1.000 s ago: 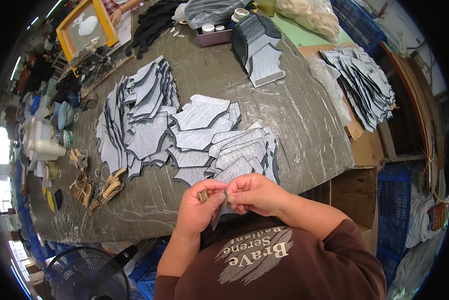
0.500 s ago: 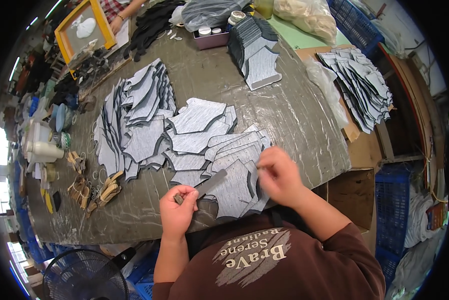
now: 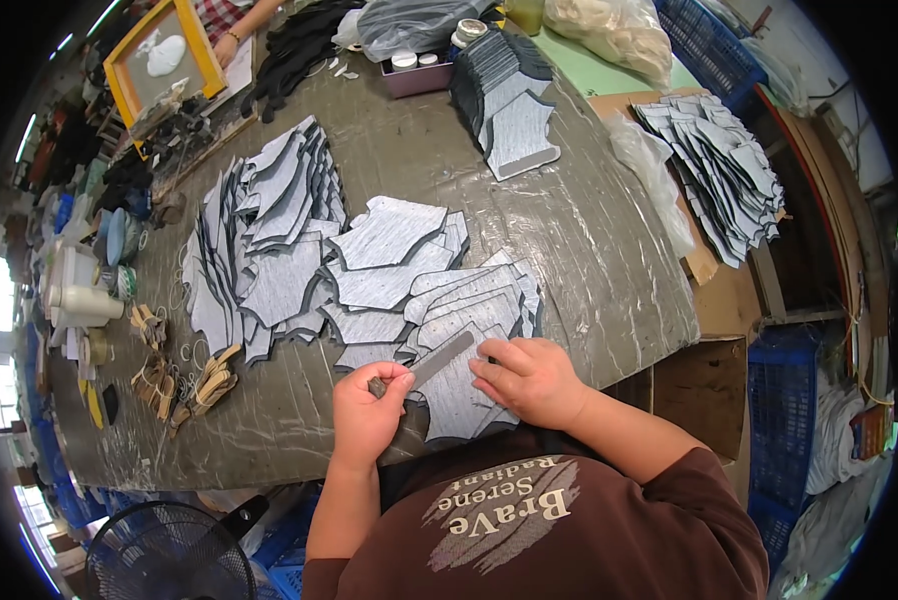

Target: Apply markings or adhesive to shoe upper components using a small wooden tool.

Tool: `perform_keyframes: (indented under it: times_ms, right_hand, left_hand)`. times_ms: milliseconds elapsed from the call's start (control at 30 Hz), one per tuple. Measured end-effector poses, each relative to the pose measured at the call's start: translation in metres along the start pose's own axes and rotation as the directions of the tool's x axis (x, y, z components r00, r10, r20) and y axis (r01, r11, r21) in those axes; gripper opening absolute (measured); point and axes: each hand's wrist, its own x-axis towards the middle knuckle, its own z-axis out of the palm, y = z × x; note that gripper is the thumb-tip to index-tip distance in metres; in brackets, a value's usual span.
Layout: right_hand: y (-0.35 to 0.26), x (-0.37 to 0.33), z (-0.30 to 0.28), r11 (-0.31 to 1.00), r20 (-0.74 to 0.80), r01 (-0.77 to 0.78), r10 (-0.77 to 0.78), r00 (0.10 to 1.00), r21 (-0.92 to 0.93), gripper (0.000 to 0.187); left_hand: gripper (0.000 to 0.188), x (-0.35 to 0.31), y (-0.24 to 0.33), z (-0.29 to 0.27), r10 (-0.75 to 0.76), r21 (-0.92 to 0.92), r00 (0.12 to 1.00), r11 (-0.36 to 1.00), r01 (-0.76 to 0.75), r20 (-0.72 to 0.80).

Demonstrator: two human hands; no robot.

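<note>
My left hand point(image 3: 369, 400) pinches the near end of a flat grey strip point(image 3: 443, 360) between thumb and finger. A small dark olive bit, perhaps a rolled end, also shows in that grip. The strip slants up to the right across the top light-grey cut fabric piece point(image 3: 439, 402), which has a dark underside. Over the right part of this piece, my right hand point(image 3: 531, 382) has its fingers bent together, close to the strip's far end. What they pinch is hidden. Directly beyond both hands, overlapping fabric pieces point(image 3: 469, 300) lie fanned out.
More cut pieces point(image 3: 294, 200) are heaped at left. A neat stack point(image 3: 519, 125) stands at the back, another pile point(image 3: 719, 170) at right. Bundles of tan strips point(image 3: 209, 385) lie near the left edge. A purple tray point(image 3: 419, 80) holds small jars. Another person's hand point(image 3: 227, 48) is by a yellow frame point(image 3: 119, 75).
My right hand has moved left and down, from beside the fanned pieces to the strip's far end. My left hand has shifted slightly right with the strip.
</note>
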Motion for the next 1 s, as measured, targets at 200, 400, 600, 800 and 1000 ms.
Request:
perform_keyframes:
  times_ms: [200,400,600,800,1000]
  right_hand:
    - [0.000,0.000,0.001,0.999,0.015,0.007,-0.007,1.000,-0.032,0.023]
    - [0.000,-0.001,0.002,0.998,0.049,0.012,-0.009,0.999,-0.060,0.022]
    - [-0.001,0.001,0.001,0.997,0.049,0.005,-0.001,0.999,-0.075,0.021]
    - [-0.003,0.003,-0.004,0.999,0.050,-0.025,0.027,0.998,-0.040,0.022]
    - [-0.010,0.013,-0.011,0.920,-0.042,-0.346,0.359,0.932,0.185,0.036]
  left_hand:
    - [0.007,0.003,0.002,0.000,-0.051,-0.022,0.999,0.998,0.052,0.010]
    - [0.008,0.007,-0.004,0.001,-0.064,0.046,0.998,0.997,0.063,0.008]
    - [0.007,0.007,-0.004,0.007,0.321,0.331,0.947,0.891,-0.310,0.022]
    - [0.008,0.006,-0.008,0.008,0.403,0.315,0.915,0.869,-0.382,-0.002]
    - [0.011,-0.003,-0.008,0.007,0.473,0.220,0.877,0.867,-0.446,-0.087]
